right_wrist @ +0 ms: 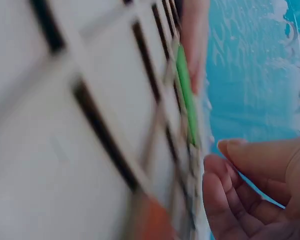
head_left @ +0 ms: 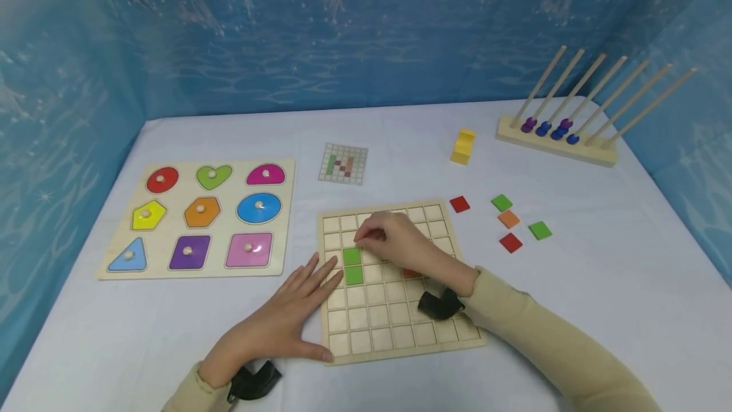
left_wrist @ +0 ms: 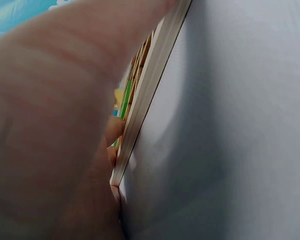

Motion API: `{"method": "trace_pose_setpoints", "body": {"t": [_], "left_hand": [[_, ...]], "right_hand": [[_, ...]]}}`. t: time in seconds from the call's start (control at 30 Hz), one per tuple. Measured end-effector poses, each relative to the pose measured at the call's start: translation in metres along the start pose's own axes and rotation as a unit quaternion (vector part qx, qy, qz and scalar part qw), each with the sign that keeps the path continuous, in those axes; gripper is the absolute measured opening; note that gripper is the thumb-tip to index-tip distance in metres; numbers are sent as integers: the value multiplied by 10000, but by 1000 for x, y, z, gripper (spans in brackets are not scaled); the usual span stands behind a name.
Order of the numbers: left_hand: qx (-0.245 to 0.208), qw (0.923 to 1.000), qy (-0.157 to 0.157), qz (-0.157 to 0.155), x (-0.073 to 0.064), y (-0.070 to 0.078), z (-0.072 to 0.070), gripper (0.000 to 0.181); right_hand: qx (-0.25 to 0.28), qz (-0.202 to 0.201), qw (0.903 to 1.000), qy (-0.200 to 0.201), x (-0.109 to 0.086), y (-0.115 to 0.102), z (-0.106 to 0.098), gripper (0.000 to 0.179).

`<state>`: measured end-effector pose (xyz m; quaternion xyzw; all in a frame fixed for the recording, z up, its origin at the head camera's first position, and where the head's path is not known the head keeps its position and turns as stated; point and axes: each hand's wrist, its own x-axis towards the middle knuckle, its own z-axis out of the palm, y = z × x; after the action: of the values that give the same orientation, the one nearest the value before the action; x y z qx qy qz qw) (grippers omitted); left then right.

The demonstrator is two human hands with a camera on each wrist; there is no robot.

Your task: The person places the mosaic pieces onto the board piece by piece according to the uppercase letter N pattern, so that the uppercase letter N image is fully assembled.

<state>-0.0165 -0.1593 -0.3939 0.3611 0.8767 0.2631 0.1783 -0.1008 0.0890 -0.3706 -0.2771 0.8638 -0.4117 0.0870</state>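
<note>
A wooden grid board (head_left: 372, 320) lies in front of me. Two green square tiles (head_left: 353, 275) sit one below the other in its left part. An orange-red tile (head_left: 410, 273) shows partly under my right wrist. My left hand (head_left: 288, 310) spreads along the board's left edge, fingertips beside the green tiles and thumb at the near left corner. Just above the upper green tile, my right hand (head_left: 394, 240) has its thumb and fingers curled close together. No tile shows between those fingertips (right_wrist: 217, 167) in the right wrist view.
Loose red, green and orange tiles (head_left: 508, 219) lie right of the board. Behind it are a small pattern card (head_left: 357, 173) and a yellow block (head_left: 463, 147). A shape puzzle (head_left: 223, 275) lies left; a peg stand with beads (head_left: 600, 155) stands back right.
</note>
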Motion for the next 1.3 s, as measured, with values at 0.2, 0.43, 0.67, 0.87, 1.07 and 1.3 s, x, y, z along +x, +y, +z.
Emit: {"method": "trace_pose_setpoints", "body": {"t": [0.2,0.43,0.67,0.87,1.07,1.3], "left_hand": [[-48,10000,-13,-43,0,0,1,114],[-43,10000,14,-21,0,-1,2,115],[-17,10000,50,22,0,-2,2,114],[-19,10000,66,53,0,-1,2,113],[3,10000,61,18,0,-1,2,114],[23,10000,40,-6,1,-1,2,114]], "right_hand": [[139,233,9982,542,-18,11,-43,6],[98,1142,9853,1263,-61,56,-99,20],[-190,2282,9605,1585,-112,139,-129,56],[-481,2600,9520,1544,-131,152,-132,58],[-653,2691,9467,1643,-125,116,-127,42],[-1037,2705,9443,1564,-118,100,-123,37]]}}
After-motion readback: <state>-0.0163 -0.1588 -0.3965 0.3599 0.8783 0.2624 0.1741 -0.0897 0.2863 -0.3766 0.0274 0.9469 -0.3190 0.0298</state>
